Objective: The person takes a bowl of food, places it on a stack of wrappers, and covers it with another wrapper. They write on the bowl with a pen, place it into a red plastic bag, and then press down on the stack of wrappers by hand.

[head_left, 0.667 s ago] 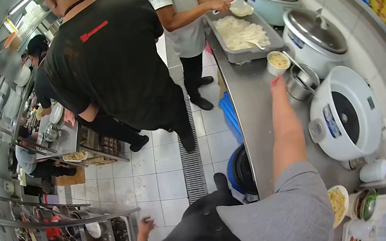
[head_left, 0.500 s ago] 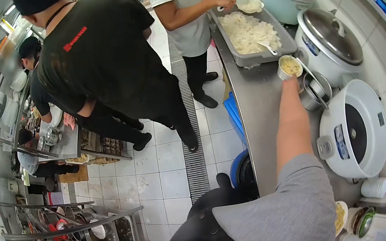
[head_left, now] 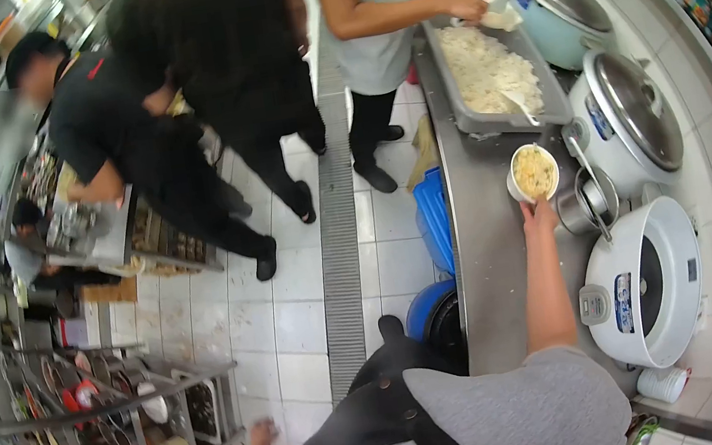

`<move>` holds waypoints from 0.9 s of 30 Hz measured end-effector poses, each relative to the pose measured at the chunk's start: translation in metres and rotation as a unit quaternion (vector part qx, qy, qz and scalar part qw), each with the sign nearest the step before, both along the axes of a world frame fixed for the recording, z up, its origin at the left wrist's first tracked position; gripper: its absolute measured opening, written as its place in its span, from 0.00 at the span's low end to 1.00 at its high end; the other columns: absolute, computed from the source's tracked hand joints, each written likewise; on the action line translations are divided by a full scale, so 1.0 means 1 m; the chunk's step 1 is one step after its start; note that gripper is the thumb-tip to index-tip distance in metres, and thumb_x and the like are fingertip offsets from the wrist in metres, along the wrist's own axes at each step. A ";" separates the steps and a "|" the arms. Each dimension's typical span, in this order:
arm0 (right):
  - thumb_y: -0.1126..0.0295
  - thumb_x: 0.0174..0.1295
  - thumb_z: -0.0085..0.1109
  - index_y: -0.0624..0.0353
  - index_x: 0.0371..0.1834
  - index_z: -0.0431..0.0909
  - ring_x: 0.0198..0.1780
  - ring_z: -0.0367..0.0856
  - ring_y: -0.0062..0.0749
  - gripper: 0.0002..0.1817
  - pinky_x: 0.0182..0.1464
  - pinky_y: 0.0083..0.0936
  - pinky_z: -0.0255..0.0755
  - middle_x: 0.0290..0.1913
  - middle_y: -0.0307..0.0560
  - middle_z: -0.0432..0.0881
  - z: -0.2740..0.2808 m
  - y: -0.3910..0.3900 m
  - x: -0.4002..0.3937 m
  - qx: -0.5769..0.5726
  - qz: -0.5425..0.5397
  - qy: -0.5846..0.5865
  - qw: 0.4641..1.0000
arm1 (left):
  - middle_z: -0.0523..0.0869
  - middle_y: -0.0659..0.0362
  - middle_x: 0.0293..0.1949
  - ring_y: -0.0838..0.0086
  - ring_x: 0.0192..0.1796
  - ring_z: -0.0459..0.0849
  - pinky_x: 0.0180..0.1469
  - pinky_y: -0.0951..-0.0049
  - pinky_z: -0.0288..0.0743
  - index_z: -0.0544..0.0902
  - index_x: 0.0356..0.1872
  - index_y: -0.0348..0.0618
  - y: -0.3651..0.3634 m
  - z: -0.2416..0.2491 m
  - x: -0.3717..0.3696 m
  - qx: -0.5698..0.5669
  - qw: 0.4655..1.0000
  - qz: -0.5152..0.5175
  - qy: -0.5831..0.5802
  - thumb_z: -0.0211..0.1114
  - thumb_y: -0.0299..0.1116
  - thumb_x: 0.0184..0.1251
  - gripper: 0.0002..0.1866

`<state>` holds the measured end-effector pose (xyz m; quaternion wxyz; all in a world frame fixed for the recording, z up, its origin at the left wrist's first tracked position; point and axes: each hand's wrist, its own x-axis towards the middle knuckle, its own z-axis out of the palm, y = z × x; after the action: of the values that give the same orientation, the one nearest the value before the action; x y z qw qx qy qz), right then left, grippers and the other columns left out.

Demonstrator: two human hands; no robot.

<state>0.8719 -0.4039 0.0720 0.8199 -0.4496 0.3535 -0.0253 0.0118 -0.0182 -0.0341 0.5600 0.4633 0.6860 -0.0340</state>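
My right hand (head_left: pixel 539 215) reaches out over the steel counter (head_left: pixel 481 259) and grips the near side of a white bowl (head_left: pixel 535 173) filled with yellow food. The bowl stands on the counter just in front of a grey tray of white rice (head_left: pixel 495 73). My left hand (head_left: pixel 264 437) hangs low at my side, fingers loose, holding nothing, close to a wire rack of bowls (head_left: pixel 111 434).
A steel pot with a ladle (head_left: pixel 588 202) and a white rice cooker (head_left: pixel 650 280) sit right of the bowl, with two more cookers (head_left: pixel 639 116) behind. A person in a white shirt (head_left: pixel 368 27) scoops rice. People in black (head_left: pixel 174 111) stand in the aisle. A floor drain (head_left: pixel 334 226) and a blue bin (head_left: pixel 430 211) lie below the counter.
The view has swung and dipped, so the counter sits lower in frame. My right hand stays at the bowl. The people in black have shifted left along the aisle.
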 end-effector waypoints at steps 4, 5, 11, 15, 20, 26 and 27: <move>0.81 0.60 0.54 0.70 0.51 0.75 0.49 0.83 0.39 0.15 0.52 0.35 0.82 0.50 0.52 0.81 0.025 0.058 -0.134 -0.028 0.178 -0.080 0.980 | 0.88 0.48 0.45 0.65 0.49 0.86 0.52 0.68 0.78 0.83 0.52 0.33 0.023 0.057 0.116 0.260 0.945 -0.187 -0.064 0.69 0.32 0.63 0.19; 0.81 0.60 0.54 0.70 0.51 0.75 0.49 0.83 0.39 0.15 0.52 0.35 0.82 0.50 0.52 0.81 0.031 0.080 -0.167 -0.034 0.214 -0.076 0.973 | 0.88 0.48 0.48 0.64 0.54 0.85 0.56 0.67 0.76 0.82 0.54 0.34 0.013 0.111 0.154 0.321 0.917 -0.229 -0.065 0.69 0.33 0.63 0.20; 0.84 0.57 0.55 0.69 0.45 0.79 0.46 0.85 0.37 0.12 0.54 0.37 0.80 0.44 0.50 0.84 0.044 0.209 -0.405 0.083 0.616 -0.129 0.773 | 0.77 0.56 0.65 0.65 0.65 0.76 0.62 0.67 0.75 0.80 0.61 0.44 -0.056 0.247 0.117 0.380 0.878 -0.126 -0.264 0.61 0.31 0.73 0.17; 0.84 0.57 0.55 0.68 0.40 0.78 0.42 0.85 0.35 0.08 0.50 0.34 0.83 0.40 0.49 0.83 0.054 0.260 -0.617 0.088 0.802 -0.070 0.587 | 0.76 0.53 0.66 0.64 0.68 0.73 0.69 0.66 0.66 0.77 0.65 0.43 -0.116 0.246 -0.038 0.483 0.836 0.048 -0.257 0.54 0.34 0.78 0.19; 0.84 0.57 0.55 0.66 0.34 0.77 0.37 0.84 0.30 0.04 0.47 0.34 0.85 0.35 0.46 0.82 0.070 0.261 -0.861 0.080 0.941 0.025 0.327 | 0.76 0.52 0.67 0.66 0.71 0.70 0.73 0.67 0.59 0.73 0.69 0.37 -0.221 0.241 -0.211 0.505 0.779 0.293 -0.228 0.45 0.40 0.83 0.23; 0.83 0.57 0.53 0.68 0.35 0.77 0.37 0.85 0.33 0.05 0.46 0.35 0.86 0.36 0.49 0.82 0.087 0.248 -1.066 0.030 0.995 0.024 0.097 | 0.75 0.50 0.68 0.64 0.72 0.70 0.73 0.67 0.60 0.72 0.69 0.37 -0.318 0.231 -0.361 0.557 0.698 0.436 -0.108 0.46 0.38 0.82 0.23; 0.82 0.57 0.55 0.65 0.29 0.76 0.32 0.83 0.27 0.02 0.41 0.31 0.87 0.31 0.44 0.81 0.088 0.242 -1.092 0.020 0.997 0.018 0.073 | 0.75 0.50 0.68 0.64 0.72 0.70 0.73 0.67 0.60 0.72 0.69 0.37 -0.331 0.228 -0.378 0.557 0.689 0.453 -0.099 0.46 0.38 0.82 0.23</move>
<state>-0.2203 -0.1623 0.1596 0.0878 -0.3694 -0.4067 0.8309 -0.3658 -0.3495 0.1937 0.2114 0.3242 0.6457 0.6583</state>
